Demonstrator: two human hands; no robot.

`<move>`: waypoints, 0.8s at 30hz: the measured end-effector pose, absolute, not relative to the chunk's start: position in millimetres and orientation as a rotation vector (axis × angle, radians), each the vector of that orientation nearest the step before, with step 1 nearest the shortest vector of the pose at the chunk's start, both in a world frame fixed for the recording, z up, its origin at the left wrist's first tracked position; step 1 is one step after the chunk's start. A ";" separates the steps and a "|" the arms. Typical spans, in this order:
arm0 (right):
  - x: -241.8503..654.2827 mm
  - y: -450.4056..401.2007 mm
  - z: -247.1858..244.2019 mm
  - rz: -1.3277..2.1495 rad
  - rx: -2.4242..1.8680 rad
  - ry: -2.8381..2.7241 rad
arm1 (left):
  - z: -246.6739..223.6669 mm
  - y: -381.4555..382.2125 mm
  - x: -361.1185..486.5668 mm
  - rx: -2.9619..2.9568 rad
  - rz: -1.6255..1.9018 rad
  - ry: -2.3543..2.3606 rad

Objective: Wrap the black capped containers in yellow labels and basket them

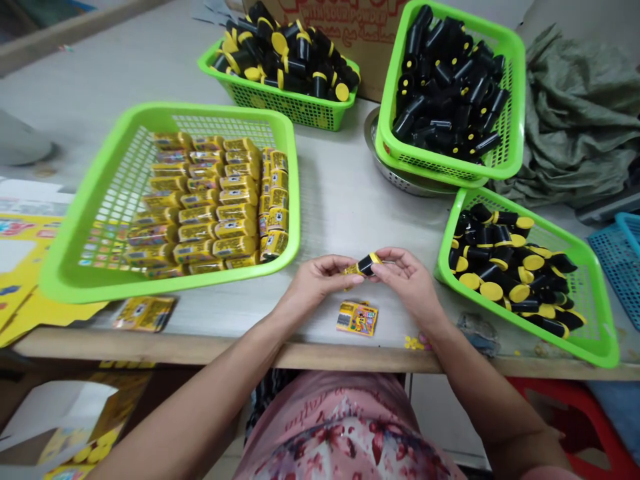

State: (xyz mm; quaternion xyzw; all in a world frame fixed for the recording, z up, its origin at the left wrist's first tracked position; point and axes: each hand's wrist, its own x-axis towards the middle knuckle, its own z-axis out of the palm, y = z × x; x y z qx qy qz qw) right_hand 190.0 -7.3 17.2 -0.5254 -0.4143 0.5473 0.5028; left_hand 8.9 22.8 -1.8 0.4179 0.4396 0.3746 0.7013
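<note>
Between my two hands, above the table near its front edge, is a small black bottle (pixel 367 265) with a yellow cap, tilted. My left hand (pixel 330 273) pinches a yellow printed sleeve (pixel 353 270) at the bottle's lower left end. The fingers of my right hand (pixel 401 272) close on the capped end. Just below them on the table lies a small stack of yellow printed labels (pixel 357 318). To the left, a green basket (pixel 173 285) holds rows of yellow-wrapped bottles (pixel 197 213).
Black bottles with yellow caps fill a green basket (pixel 595 333) at the right and another (pixel 280 100) at the back. A stacked green basket (pixel 517 100) of black bottles sits over a metal colander (pixel 400 180). More labels (pixel 145 313) lie at the front left.
</note>
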 end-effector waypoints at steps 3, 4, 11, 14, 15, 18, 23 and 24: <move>186.6 -8.1 16.9 1.322 -1.259 -1.007 | -2.6 23.1 9.0 0.893 0.867 0.957; 185.5 -8.2 16.2 1.308 -1.251 -1.002 | -2.0 23.0 9.3 0.875 0.869 0.945; 181.5 -10.6 7.1 1.165 -1.268 -1.106 | 6.3 21.4 10.5 0.822 0.845 0.921; 184.6 -11.7 8.4 1.158 -1.223 -1.230 | 10.8 21.3 8.1 0.739 0.795 0.859; 186.2 -11.8 9.8 1.171 -1.200 -1.256 | 12.2 21.3 7.1 0.705 0.766 0.828; 189.8 -11.9 13.7 1.249 -1.158 -1.270 | 15.4 21.4 5.2 0.645 0.680 0.748; 189.9 -12.4 12.6 1.286 -1.135 -1.211 | 15.4 20.9 5.0 0.637 0.688 0.745; 190.0 -12.2 11.8 1.288 -1.127 -1.198 | 15.2 20.5 5.0 0.644 0.715 0.757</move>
